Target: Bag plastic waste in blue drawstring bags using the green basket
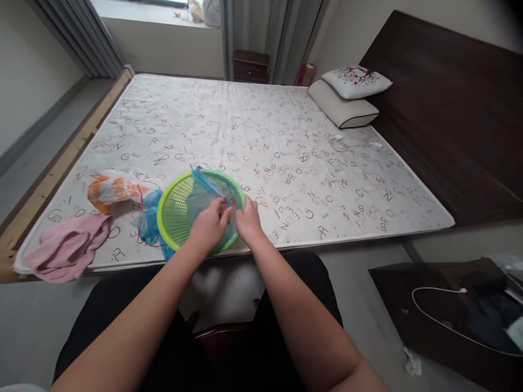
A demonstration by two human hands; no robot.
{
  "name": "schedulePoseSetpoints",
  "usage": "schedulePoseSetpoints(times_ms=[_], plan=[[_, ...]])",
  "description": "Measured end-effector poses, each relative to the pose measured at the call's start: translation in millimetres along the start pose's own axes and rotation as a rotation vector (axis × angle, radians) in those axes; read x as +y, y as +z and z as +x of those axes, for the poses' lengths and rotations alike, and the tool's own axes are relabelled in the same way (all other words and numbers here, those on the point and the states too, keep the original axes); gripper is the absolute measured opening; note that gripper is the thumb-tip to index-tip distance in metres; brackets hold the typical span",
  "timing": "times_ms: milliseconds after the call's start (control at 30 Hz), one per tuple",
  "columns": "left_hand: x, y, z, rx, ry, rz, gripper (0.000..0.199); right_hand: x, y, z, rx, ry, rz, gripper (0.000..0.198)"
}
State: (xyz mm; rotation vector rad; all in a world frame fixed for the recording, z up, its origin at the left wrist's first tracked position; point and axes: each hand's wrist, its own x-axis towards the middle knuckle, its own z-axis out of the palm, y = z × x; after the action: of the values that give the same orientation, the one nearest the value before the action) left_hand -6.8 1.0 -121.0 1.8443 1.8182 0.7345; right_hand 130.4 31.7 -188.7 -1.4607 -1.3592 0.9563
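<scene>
A translucent blue-green zip bag (pixel 202 201) with a bright blue edge lies over a lime-green plastic basket (pixel 174 204) at the near edge of the mattress. My left hand (pixel 210 224) is closed, its thumb and fingers pinching the bag near its blue edge. Small reddish bits show by the fingertips, too small to name. My right hand (pixel 248 219) is closed on the bag's right side, against the basket's right rim; its fingers are partly hidden. Left of the basket sits a crumpled blue plastic bag (pixel 150 218) with red ties.
A white-and-orange plastic bag (pixel 118 190) and a pink cloth (pixel 71 245) lie left on the patterned mattress (pixel 261 141). Two pillows (pixel 355 81) rest by the dark headboard (pixel 441 109). A white cable (pixel 341 142) lies nearby. A dark box-like surface (pixel 392 283) stands lower right.
</scene>
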Motion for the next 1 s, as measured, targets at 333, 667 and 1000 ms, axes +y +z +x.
schedulePoseSetpoints(times_ms=[333,667,1000], plan=[[-28.0,-23.9,23.1,0.171,-0.272,-0.936,0.019,-36.2,-37.4,17.4,-0.054,0.314,0.624,0.037],[-23.0,-46.9,38.5,0.537,-0.479,-1.557,0.012,-38.9,-57.7,30.7,0.161,0.177,0.650,0.044],[-12.8,-21.9,19.7,0.064,-0.276,-0.985,0.039,-66.9,-28.3,0.9,-0.325,-0.020,0.603,0.056]])
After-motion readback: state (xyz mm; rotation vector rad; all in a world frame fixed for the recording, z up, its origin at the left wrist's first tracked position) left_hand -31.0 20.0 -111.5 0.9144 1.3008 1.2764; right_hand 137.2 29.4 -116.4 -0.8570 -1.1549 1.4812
